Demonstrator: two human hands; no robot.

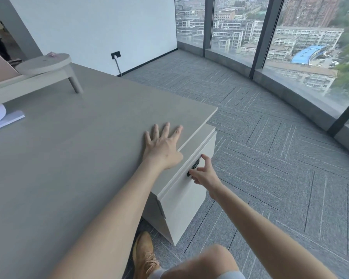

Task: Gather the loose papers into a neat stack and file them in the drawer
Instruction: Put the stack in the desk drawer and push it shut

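Near edge of view: a bent knee (214, 258) and a tan shoe (144, 256) on the carpet beside the desk.

Right hand (205, 175) at the drawer (187, 200) front under the desk's right corner; fingers loosely spread and empty, fingertips touching the dark lock panel (193, 167). Drawer looks shut or nearly so. Left hand (162, 147) lies flat on the desk (69, 158) near its right edge, fingers fanned wide, holding nothing.

Papers (6, 120) lie far off at the desk's left edge, partly cut off by the frame; one sheet seems curled. Well apart from both hands.

Risks, as judgement: if the lock is engaged, pulling would shift the cabinet rather than open it. The knee sits in the drawer's likely path and may block it. The curled sheet could resist squaring.

Farther: a low riser (42, 63) toward the desk's back left corner, a wall socket (115, 55), windows (240, 27) beyond. Nothing lies between hands and papers.
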